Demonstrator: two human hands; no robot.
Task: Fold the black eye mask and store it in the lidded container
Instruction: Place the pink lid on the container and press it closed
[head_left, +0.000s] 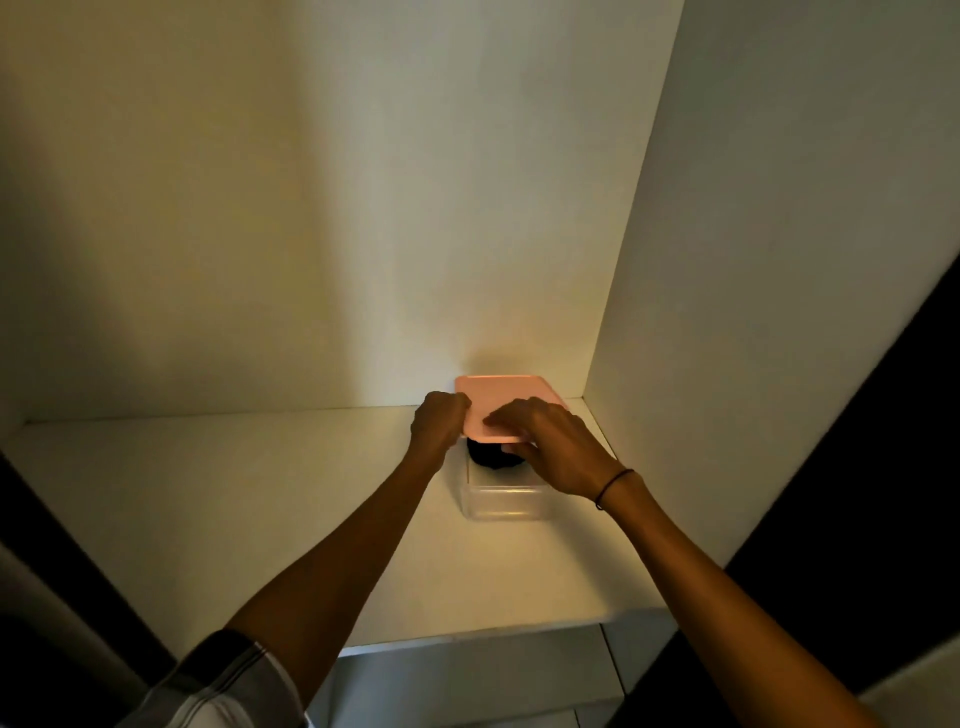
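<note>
**Both hands on the pink lid, mask already in the box**

Held at two edges, the pink lid (501, 405) is gripped by both hands: the left hand (439, 423) is curled around its left edge, and the right hand (550, 447) is laid over its near right corner with fingers spread on top and the thumb hidden beneath. Neither grip is released. The lid is carried tilted above the far end of the clear container (504, 499) — not yet seated on it.

The black eye mask (493, 457) is seen as a dark bundle inside the container, just below the lid's near edge, right of the frame's centre. Folding and stowing are judged done; closing is the step in hand.

For the next move, the lid would need to be drawn toward the near rim, levelled, its rounded corners matched to the container's, then pressed down all round.

The lid looks like a smooth, thin, matte plastic rectangle with rounded corners; the container is transparent, glossy and rigid-looking. The mask appears soft and bunched. All rests on a plain white shelf (234, 509) — the light is dim and warm.
</note>
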